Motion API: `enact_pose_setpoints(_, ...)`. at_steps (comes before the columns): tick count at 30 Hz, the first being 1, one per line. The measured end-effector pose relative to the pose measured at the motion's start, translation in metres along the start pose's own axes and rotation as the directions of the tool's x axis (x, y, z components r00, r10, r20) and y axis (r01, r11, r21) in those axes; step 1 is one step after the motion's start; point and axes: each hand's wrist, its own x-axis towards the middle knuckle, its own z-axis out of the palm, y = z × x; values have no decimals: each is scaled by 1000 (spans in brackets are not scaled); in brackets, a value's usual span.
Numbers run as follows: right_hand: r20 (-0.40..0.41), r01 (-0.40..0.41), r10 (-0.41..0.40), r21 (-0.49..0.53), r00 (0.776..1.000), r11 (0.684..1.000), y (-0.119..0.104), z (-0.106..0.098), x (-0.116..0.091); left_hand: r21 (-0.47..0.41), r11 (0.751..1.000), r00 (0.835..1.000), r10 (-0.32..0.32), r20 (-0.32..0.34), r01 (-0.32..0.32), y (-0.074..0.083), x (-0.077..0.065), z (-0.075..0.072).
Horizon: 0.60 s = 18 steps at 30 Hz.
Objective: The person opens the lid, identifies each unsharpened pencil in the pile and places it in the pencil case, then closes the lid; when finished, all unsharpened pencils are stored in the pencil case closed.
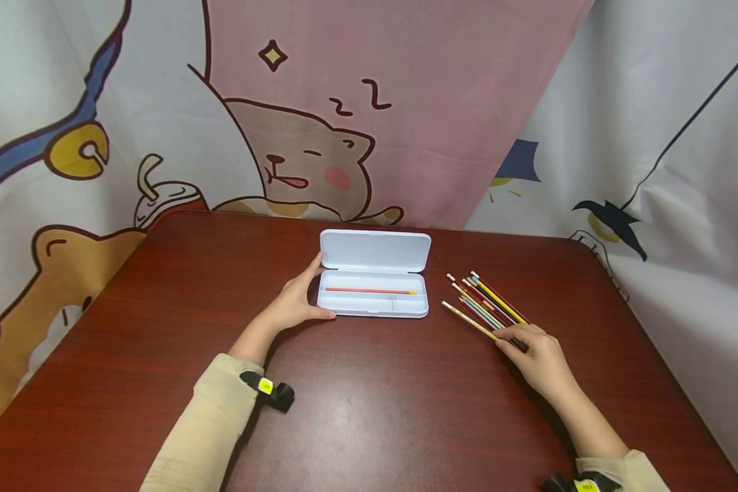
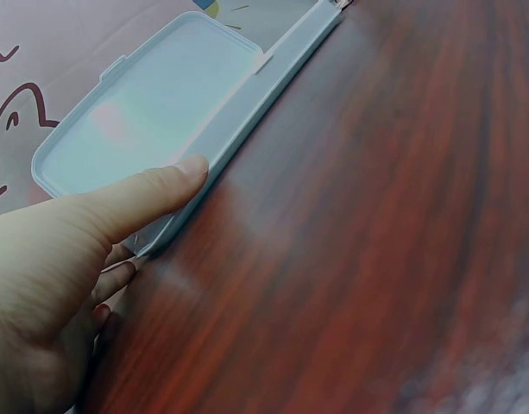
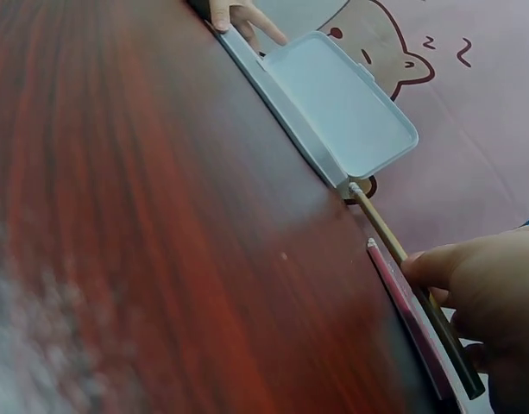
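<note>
A pale blue pencil case lies open on the table, its lid tipped back. One red pencil with a yellow end rests inside. My left hand holds the case at its left end, the thumb on the front edge and the fingers round the side. To the right of the case, my right hand pinches a yellowish pencil between thumb and fingers, its white-tipped end pointing toward the case. Several other pencils lie in a loose bundle beside and under that hand.
The brown wooden table carries all of this. Behind it hangs a cartoon-printed cloth that meets the table's far edge. A small black camera is strapped at the left sleeve cuff.
</note>
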Motion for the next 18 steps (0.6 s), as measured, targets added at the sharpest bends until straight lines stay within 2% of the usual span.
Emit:
enact_pose_setpoints(12, -12, 71, -70, 91, 997, 993, -17, -4, 15, 5, 1000, 1000, 22, -9, -22, 0, -1, -1)
enact_pose_setpoints(18, -4, 100, -100, 98, 995, 990, -28, 0, 25, 4, 1000, 1000, 18, -1, -18, 1, -1, -1)
